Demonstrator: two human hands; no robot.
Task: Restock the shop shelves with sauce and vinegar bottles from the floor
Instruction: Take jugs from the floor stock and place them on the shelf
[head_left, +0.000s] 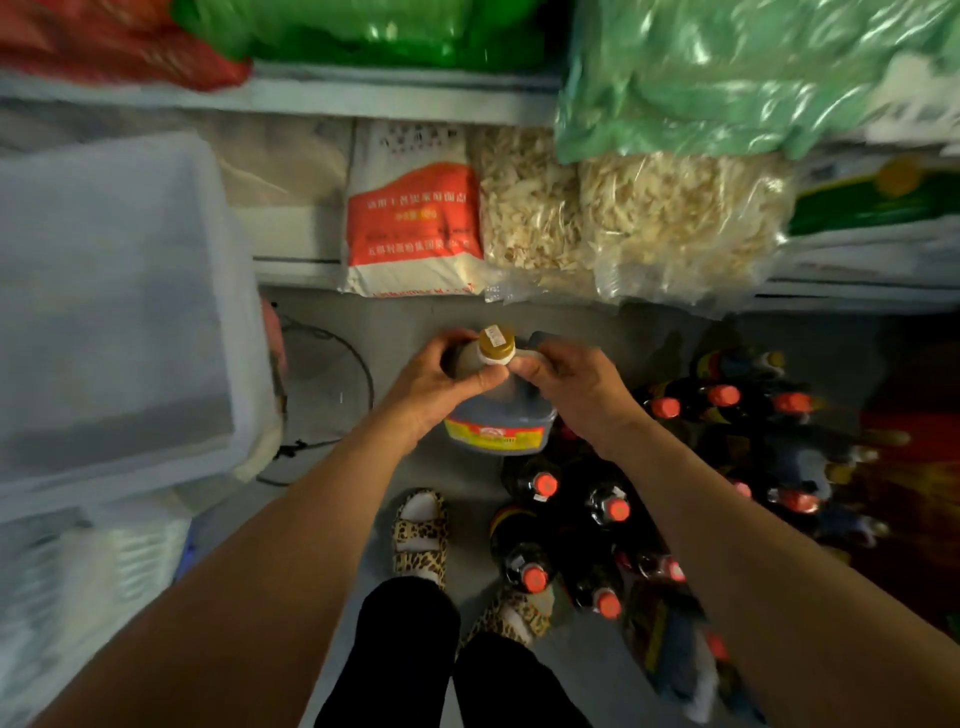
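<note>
A large dark jug (496, 415) with a gold cap and a yellow-and-red label hangs above the grey floor in the middle of the view. My left hand (441, 382) grips its neck and shoulder from the left. My right hand (569, 382) holds its top, where the handle is, from the right. Several dark sauce bottles with red caps (597, 519) stand and lie on the floor at the right, below my right arm.
Low white shelves (296, 270) ahead carry a white-and-red flour sack (415, 218) and clear bags of pale dried strips (649, 223); green bags (727, 67) lie above. Translucent plastic bins (104, 312) fill the left. A black cable (332, 395) runs over the floor. My leopard-print sandals (421, 535) stand below.
</note>
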